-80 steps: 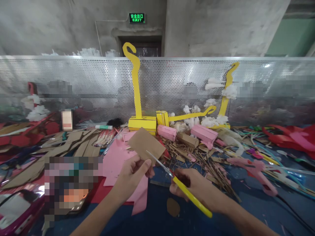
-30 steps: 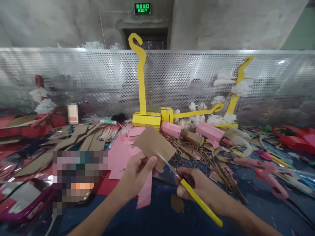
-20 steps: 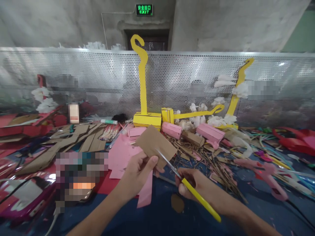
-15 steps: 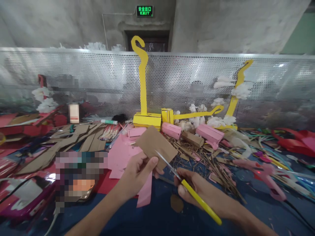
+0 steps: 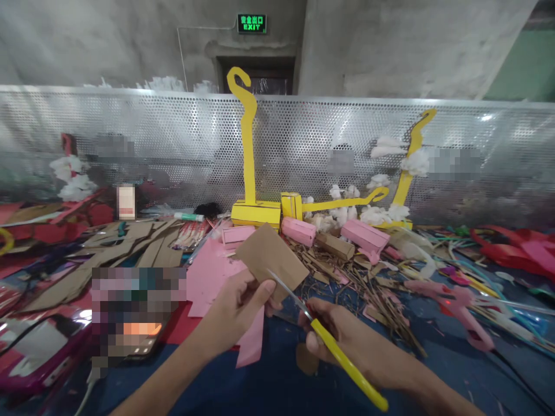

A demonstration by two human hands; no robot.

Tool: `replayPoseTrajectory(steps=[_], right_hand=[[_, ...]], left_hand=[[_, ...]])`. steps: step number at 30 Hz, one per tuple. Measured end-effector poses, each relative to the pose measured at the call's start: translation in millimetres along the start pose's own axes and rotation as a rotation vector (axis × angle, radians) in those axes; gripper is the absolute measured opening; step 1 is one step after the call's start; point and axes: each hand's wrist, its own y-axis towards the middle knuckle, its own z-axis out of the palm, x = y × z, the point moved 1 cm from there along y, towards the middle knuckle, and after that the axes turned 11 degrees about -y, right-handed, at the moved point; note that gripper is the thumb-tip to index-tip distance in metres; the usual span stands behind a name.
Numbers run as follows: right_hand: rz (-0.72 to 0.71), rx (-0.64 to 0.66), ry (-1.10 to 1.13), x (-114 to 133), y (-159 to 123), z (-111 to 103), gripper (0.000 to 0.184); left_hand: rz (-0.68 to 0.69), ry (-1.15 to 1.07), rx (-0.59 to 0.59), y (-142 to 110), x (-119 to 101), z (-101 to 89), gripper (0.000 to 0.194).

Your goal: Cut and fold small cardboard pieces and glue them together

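Between thumb and fingers, my left hand (image 5: 245, 303) pinches a brown piece of cardboard (image 5: 272, 254) by its lower edge. My right hand (image 5: 333, 332) grips yellow-handled scissors (image 5: 347, 364), whose blade lies across the front of the cardboard with its tip near the middle. The far blade is hidden behind the card. Below the hands, a small rounded cardboard scrap (image 5: 307, 358) lies on the blue table (image 5: 277, 387). Pink paper sheets (image 5: 212, 277) spread out beside and under my left hand.
A yellow hook-topped stand (image 5: 248, 150) rises behind the hands, with pink paper boxes (image 5: 299, 231) before it. Cardboard scraps (image 5: 381, 312) and a pink glue gun (image 5: 459, 306) lie on the right. At left are cardboard strips (image 5: 108, 248) and a phone (image 5: 145, 344). A perforated metal panel (image 5: 182, 133) backs everything.
The whole view has shifted slightly, so things sit a little further left. Both hands keep their holds, and the scissors stay across the cardboard in nearly the same place.
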Motion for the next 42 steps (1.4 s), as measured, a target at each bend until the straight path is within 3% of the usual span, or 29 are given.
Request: replayPoseTrajectory(steps=[6, 16, 23, 26, 30, 36, 42], right_hand=[[0.097, -0.025, 0.029, -1.3, 9.2, 2.2, 0.04], [0.05, -0.06, 0.222, -11.5, 16.8, 11.5, 0.063], [0.077, -0.133, 0.238, -25.3, 21.3, 17.9, 0.045], [0.115, -0.136, 0.228, -26.6, 23.0, 19.3, 0.043], [0.057, -0.153, 0.192, -28.8, 23.1, 18.5, 0.043], [-0.004, -0.092, 0.071, -18.7, 13.4, 12.6, 0.045], [0.01, -0.079, 0.042, -4.2, 3.6, 11.3, 0.062]], left_hand=[[0.0, -0.056, 0.015, 1.7, 4.1, -2.1, 0.034], [0.021, -0.101, 0.003, 1.9, 7.1, -4.0, 0.029], [0.016, -0.12, -0.014, 3.8, 6.2, -3.4, 0.03], [0.017, -0.11, -0.031, 3.8, 7.0, -2.4, 0.032], [0.004, -0.11, -0.034, 3.2, 8.6, -3.4, 0.033], [0.009, -0.091, 0.012, 1.2, 6.7, -5.1, 0.033], [-0.012, -0.086, 0.043, -1.3, 5.1, 1.5, 0.035]])
